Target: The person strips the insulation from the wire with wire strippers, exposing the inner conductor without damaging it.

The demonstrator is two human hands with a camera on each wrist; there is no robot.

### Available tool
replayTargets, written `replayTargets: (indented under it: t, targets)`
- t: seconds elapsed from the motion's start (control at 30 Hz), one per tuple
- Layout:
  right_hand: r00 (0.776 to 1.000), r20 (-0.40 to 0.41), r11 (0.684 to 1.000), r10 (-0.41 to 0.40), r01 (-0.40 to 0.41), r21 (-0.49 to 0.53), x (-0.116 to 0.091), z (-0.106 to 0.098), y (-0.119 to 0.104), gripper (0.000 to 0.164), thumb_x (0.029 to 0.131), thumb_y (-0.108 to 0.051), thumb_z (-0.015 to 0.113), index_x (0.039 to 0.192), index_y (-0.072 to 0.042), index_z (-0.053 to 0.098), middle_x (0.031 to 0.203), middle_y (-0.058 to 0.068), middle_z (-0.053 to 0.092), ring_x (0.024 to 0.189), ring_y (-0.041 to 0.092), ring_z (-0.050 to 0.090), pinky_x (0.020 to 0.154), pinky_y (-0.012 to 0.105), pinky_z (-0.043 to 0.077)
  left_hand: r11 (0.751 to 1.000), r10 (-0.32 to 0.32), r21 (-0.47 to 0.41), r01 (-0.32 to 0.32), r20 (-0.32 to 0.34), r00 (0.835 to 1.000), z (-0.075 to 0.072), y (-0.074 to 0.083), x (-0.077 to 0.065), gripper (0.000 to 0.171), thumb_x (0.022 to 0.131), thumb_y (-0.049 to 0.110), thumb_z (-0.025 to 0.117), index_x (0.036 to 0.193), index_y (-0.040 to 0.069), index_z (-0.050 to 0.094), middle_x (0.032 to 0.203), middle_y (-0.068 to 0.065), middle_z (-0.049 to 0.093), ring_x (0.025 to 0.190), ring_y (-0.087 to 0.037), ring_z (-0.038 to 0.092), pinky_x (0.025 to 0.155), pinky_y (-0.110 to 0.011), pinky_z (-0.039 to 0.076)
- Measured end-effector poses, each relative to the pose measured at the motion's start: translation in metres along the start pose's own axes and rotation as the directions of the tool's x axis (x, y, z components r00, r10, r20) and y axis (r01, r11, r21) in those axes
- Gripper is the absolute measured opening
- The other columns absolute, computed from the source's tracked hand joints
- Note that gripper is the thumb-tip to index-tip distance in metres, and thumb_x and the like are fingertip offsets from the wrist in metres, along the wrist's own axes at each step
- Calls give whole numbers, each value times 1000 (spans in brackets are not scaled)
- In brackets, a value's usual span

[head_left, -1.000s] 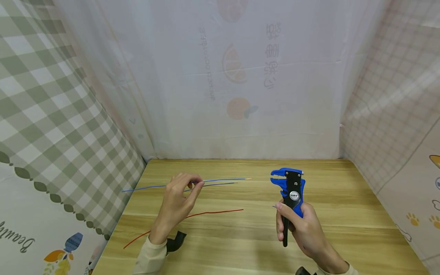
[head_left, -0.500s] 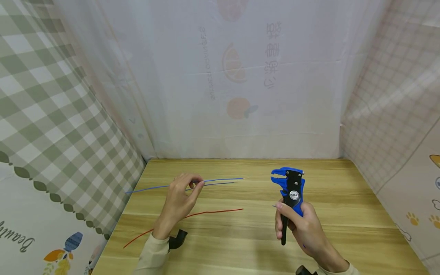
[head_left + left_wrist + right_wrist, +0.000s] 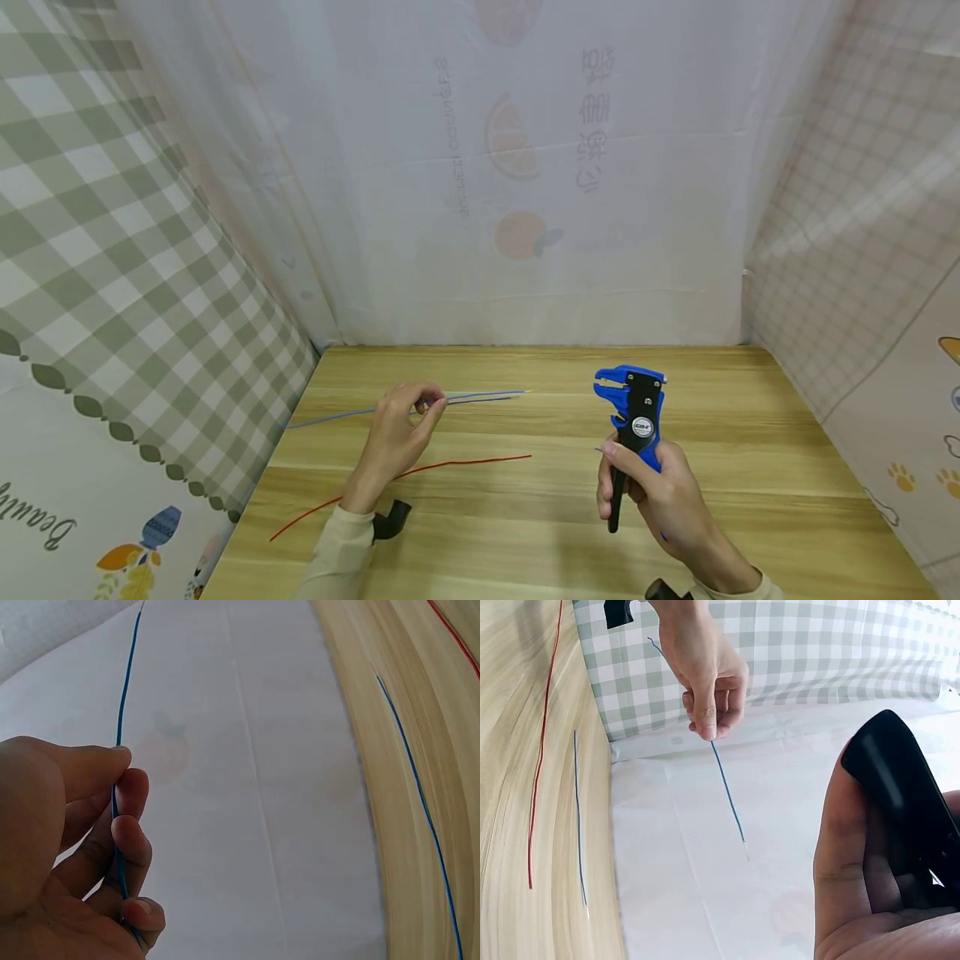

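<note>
My left hand (image 3: 397,429) pinches a blue wire (image 3: 129,667) between thumb and index finger, its other fingers curled along the lower length. The wire's stripped end (image 3: 746,851) points forward, and its tail runs out behind the hand to the left. In the head view this wire overlaps a second blue wire (image 3: 416,780), which lies on the table with a bared tip. On the right, my right hand (image 3: 663,496) grips a blue-and-black wire stripper (image 3: 642,404) by its handles, its jaws apart and facing left. A short blue bit (image 3: 598,450) pokes out by the right thumb.
A red wire (image 3: 480,462) lies on the wooden table (image 3: 525,533), nearer the front. Pale printed sheeting (image 3: 450,275) rises behind the table's back edge, and green checked cloth (image 3: 150,242) hangs along the left.
The held blue wire has shifted: its bare tip has drawn left and its tail now ends closer to the left hand, which has lowered a little. The wire stripper has tilted slightly.
</note>
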State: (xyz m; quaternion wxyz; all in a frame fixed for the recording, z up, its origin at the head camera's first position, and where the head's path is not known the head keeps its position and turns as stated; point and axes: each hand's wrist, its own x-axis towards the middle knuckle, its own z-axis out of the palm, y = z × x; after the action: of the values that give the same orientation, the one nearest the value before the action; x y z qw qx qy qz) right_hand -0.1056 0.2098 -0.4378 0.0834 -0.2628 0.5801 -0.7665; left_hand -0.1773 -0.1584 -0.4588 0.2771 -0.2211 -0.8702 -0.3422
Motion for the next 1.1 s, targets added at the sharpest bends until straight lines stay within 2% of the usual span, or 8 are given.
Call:
replayTargets:
  t: [0.07, 0.3, 0.4, 0.67, 0.8, 0.97, 1.1]
  targets:
    - [1000, 1, 1000, -2, 2, 1, 0, 0, 0, 27, 119, 5, 33, 119, -5, 59, 87, -1, 73, 66, 23, 74, 62, 45, 66, 1000, -8, -5, 8, 3, 1000, 3, -4, -2, 9, 98, 2, 85, 98, 8, 79, 89, -3, 79, 78, -13, 65, 74, -41, 57]
    - [1000, 15, 1000, 5, -5, 4, 0, -2, 0, 29, 120, 3, 31, 122, -5, 59, 91, -1, 74, 73, 21, 78, 69, 44, 68, 999, -30, -15, 30, 26, 999, 14, -15, -6, 8, 99, 1, 84, 98, 7, 79, 88, -4, 79, 77, -10, 65, 73, -31, 56]
    - [999, 35, 999, 7, -8, 32, 1, -2, -1, 31, 121, 2, 29, 124, -6, 59, 95, -1, 76, 78, 20, 79, 74, 43, 70, 998, -61, -32, 63, 48, 997, 17, -18, -8, 7, 100, 2, 83, 98, 7, 79, 89, -4, 79, 78, -10, 65, 73, -30, 57]
    - [996, 72, 992, 57, -64, 110, 2, -1, -6, 30, 123, -3, 27, 125, -2, 56, 101, 3, 77, 89, 20, 83, 87, 42, 70, 985, -156, -56, 163, 114, 981, 23, -23, -11, 5, 102, 3, 82, 99, 7, 80, 90, -4, 79, 80, -11, 66, 74, -28, 58]
    - [993, 105, 983, 60, -77, 167, 2, -3, -7, 32, 123, -5, 23, 127, 2, 54, 105, 3, 77, 93, 21, 83, 90, 43, 70, 983, -168, -50, 176, 125, 978, 28, -27, -12, 6, 102, 3, 82, 99, 7, 79, 90, -5, 79, 79, -12, 67, 73, -25, 56]
    - [989, 117, 976, 92, -112, 186, 2, -5, -7, 32, 124, -7, 22, 127, 3, 53, 107, 3, 78, 95, 20, 84, 92, 42, 69, 979, -189, -44, 197, 135, 973, 35, -35, -14, 8, 101, 2, 83, 98, 8, 79, 89, -5, 80, 78, -11, 67, 73, -24, 55]
    - [988, 124, 974, 97, -120, 191, 3, -6, -6, 32, 124, -7, 22, 129, 0, 53, 108, 3, 78, 97, 21, 84, 94, 43, 69, 975, -205, -54, 215, 149, 967, 40, -40, -15, 7, 101, 3, 83, 98, 8, 79, 89, -5, 80, 78, -10, 68, 74, -23, 57]
